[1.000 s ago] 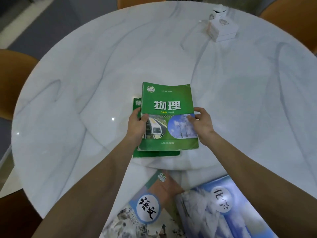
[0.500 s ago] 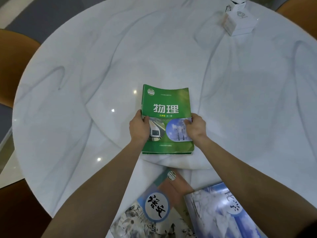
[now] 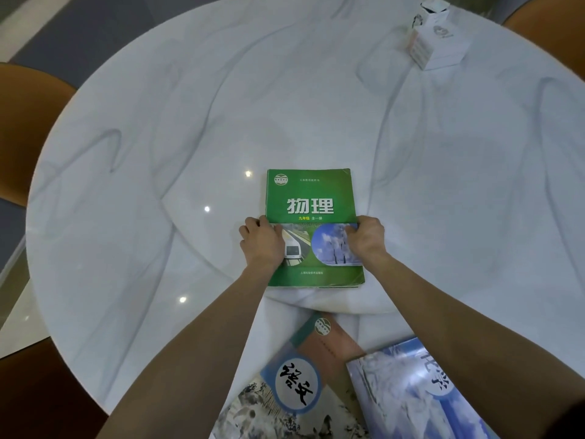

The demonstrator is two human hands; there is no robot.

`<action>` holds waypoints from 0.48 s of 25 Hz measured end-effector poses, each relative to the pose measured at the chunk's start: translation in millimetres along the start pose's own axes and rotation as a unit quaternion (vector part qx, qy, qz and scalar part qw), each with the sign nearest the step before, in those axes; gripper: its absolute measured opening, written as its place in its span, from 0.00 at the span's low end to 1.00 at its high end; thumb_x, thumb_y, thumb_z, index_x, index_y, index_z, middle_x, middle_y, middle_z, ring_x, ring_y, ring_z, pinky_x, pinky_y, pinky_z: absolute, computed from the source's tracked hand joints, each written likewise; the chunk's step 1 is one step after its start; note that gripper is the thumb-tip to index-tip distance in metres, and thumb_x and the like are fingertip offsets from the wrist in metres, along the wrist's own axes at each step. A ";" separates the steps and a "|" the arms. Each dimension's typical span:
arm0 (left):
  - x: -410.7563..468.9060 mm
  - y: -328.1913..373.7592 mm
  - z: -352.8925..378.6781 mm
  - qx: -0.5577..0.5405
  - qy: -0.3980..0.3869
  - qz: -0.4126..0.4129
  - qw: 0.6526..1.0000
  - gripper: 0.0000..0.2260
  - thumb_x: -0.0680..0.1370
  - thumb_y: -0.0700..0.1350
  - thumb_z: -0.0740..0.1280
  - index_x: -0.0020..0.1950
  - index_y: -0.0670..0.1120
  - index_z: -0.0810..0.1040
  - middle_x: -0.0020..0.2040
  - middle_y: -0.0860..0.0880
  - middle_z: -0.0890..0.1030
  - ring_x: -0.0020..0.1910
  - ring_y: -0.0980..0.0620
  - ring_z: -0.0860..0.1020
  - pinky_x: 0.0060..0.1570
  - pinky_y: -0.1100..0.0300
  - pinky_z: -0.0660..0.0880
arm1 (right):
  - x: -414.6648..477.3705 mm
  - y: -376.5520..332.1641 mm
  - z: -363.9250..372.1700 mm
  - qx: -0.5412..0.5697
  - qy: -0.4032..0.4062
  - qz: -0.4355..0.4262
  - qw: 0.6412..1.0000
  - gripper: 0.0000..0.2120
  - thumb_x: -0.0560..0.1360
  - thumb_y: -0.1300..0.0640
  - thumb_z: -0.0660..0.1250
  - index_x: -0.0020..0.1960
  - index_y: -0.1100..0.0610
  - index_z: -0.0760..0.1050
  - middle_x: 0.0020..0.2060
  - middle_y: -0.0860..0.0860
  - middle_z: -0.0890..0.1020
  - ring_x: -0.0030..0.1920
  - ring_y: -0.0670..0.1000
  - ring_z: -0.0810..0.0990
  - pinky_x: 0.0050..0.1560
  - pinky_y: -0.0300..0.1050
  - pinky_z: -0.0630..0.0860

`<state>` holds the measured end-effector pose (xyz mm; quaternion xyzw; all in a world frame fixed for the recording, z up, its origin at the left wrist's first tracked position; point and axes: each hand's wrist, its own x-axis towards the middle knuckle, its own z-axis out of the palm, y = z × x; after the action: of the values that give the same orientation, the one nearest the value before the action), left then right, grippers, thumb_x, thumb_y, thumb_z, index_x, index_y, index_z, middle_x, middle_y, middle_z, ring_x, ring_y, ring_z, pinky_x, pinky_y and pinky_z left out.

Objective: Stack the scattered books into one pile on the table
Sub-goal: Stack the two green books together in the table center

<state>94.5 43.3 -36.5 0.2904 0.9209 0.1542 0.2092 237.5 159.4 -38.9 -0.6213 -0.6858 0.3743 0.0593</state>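
Green and glossy, the physics textbook (image 3: 311, 217) lies flat near the middle of the round counter (image 3: 158, 153), its cover showing white characters above a train photo and a circle of frosted trees. A thin dark edge peeks out beneath its near side, so it sits squared on top of another book that is almost wholly covered. The left hand (image 3: 262, 243) presses on the left edge with the thumb on the cover; the right hand (image 3: 365, 239) does the same on the right edge, each grip curled narrowly around the side of the book. Closer in, a brown and grey book with a brush-lettered disc (image 3: 297, 384) and a blue snowy book (image 3: 421, 394) lie side by side, both cut off by the lower border. White marble with grey veins makes up the counter. A small white box (image 3: 438, 47) stands at its far right, and orange chairs (image 3: 28, 128) ring the rim.
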 end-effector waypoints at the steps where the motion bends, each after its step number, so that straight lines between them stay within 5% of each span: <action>1: -0.4 0.8 -1.5 0.016 -0.005 0.004 1.000 0.16 0.82 0.47 0.55 0.63 0.37 0.69 0.64 0.37 0.69 0.64 0.38 0.66 0.60 0.45 0.70 | -0.9 -1.8 -3.4 -0.008 -0.011 -0.002 1.000 0.13 0.77 0.62 0.60 0.55 0.69 0.77 0.54 0.64 0.79 0.46 0.58 0.76 0.50 0.44 0.74; 3: -1.3 3.0 -8.4 0.039 -0.023 0.012 0.999 0.16 0.81 0.47 0.55 0.63 0.37 0.69 0.63 0.37 0.69 0.63 0.38 0.67 0.59 0.45 0.70 | -5.0 -3.3 -14.3 -0.022 -0.033 -0.009 0.999 0.14 0.77 0.61 0.60 0.56 0.68 0.77 0.50 0.63 0.80 0.48 0.59 0.77 0.50 0.45 0.75; 7: -11.1 10.9 -25.6 0.110 0.008 0.088 0.990 0.15 0.80 0.46 0.57 0.63 0.38 0.70 0.60 0.38 0.72 0.60 0.38 0.70 0.55 0.46 0.72 | -21.5 1.0 -35.3 -0.073 -0.046 -0.044 0.995 0.16 0.78 0.56 0.59 0.62 0.64 0.73 0.60 0.62 0.78 0.60 0.61 0.76 0.60 0.51 0.74; 12: -49.0 44.4 -24.5 0.190 -0.010 0.239 0.952 0.16 0.80 0.46 0.56 0.65 0.41 0.71 0.61 0.40 0.74 0.60 0.41 0.72 0.57 0.47 0.71 | -55.1 29.0 -59.0 -0.248 0.011 -0.140 0.958 0.18 0.78 0.52 0.58 0.63 0.61 0.72 0.58 0.60 0.76 0.59 0.61 0.75 0.57 0.53 0.74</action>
<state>140.2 44.7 17.2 0.5382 0.8346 0.0188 0.1161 305.4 134.5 7.3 -0.5182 -0.8367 0.1733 -0.0373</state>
